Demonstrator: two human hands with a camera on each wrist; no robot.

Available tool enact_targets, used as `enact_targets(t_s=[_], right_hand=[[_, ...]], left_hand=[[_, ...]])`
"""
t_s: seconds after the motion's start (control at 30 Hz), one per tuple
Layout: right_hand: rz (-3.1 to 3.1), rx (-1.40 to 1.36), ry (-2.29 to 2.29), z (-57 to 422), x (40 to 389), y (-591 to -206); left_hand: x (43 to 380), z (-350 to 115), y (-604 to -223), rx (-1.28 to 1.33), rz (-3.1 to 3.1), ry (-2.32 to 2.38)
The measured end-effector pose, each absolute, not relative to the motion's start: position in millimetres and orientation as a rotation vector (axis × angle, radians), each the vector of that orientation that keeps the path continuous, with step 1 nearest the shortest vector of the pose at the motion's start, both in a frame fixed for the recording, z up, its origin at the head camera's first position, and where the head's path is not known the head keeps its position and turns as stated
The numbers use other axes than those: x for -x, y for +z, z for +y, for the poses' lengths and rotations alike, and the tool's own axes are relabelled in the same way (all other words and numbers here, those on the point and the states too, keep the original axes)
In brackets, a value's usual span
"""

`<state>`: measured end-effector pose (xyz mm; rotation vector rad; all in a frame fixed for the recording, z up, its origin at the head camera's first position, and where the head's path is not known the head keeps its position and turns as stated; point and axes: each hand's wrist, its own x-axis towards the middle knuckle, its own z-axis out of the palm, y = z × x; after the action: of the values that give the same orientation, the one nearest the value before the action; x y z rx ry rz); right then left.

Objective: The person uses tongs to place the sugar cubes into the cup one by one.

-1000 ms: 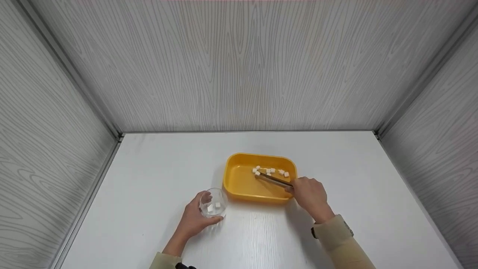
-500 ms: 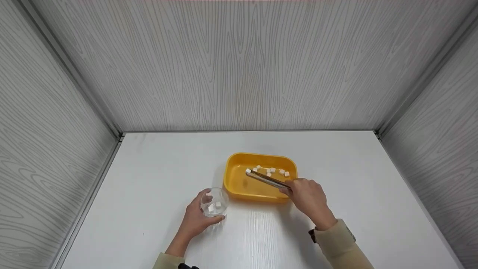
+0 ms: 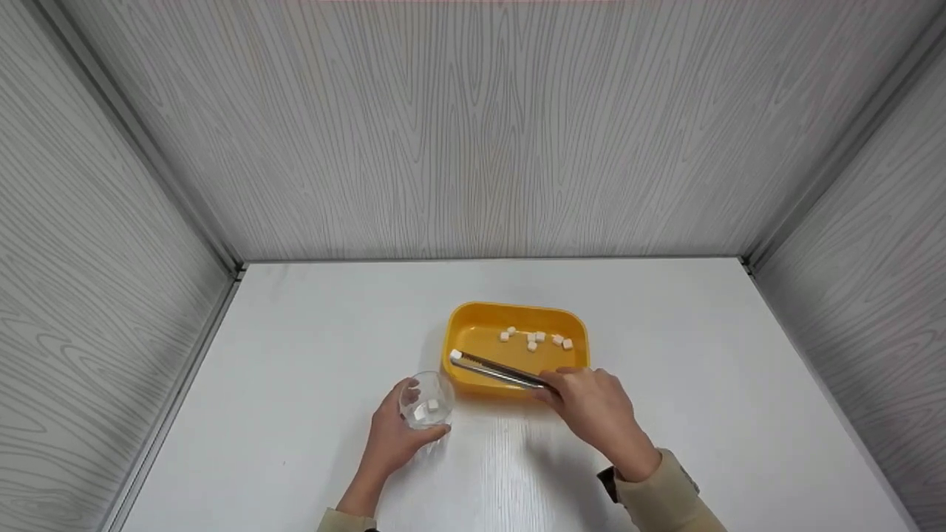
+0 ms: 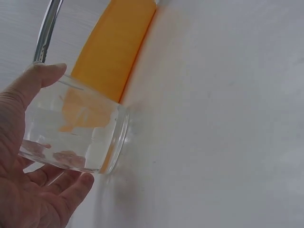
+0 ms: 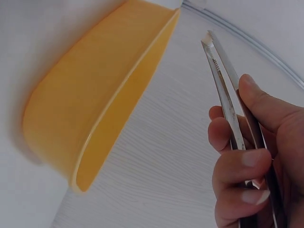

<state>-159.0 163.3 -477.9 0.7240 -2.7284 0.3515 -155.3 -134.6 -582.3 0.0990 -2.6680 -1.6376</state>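
Observation:
My left hand (image 3: 395,436) grips a clear drinking glass (image 4: 90,128) round its side, thumb near the rim. White cubes show inside the glass in the head view. My right hand (image 3: 595,410) holds metal tweezers (image 5: 228,90), with fingers and thumb curled round both arms. A small white cube (image 3: 456,355) is pinched between the tweezer tips, over the left edge of a yellow tray (image 3: 480,383) and up and to the right of the glass rim. Several more white cubes (image 3: 532,340) lie toward the back and right of the tray floor.
The white table (image 3: 318,332) carries the tray, with the glass at the tray's front left corner. Grey wood-grained panels (image 3: 473,148) stand at the back and on both sides.
The tweezers have risen from the tray floor with a cube and moved left and toward the glass. My left hand and the glass have shifted slightly right.

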Motion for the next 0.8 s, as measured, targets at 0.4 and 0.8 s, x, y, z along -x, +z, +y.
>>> enact_targets(t_s=[0.4, 0.8], right_hand=[[-2.679, -0.858, 0.406, 145, 145, -482], [-2.682, -0.862, 0.412, 142, 144, -482]], left_hand=[[151, -132, -584, -0.106, -2.642, -1.655], [151, -130, -586, -0.091, -2.626, -1.648]])
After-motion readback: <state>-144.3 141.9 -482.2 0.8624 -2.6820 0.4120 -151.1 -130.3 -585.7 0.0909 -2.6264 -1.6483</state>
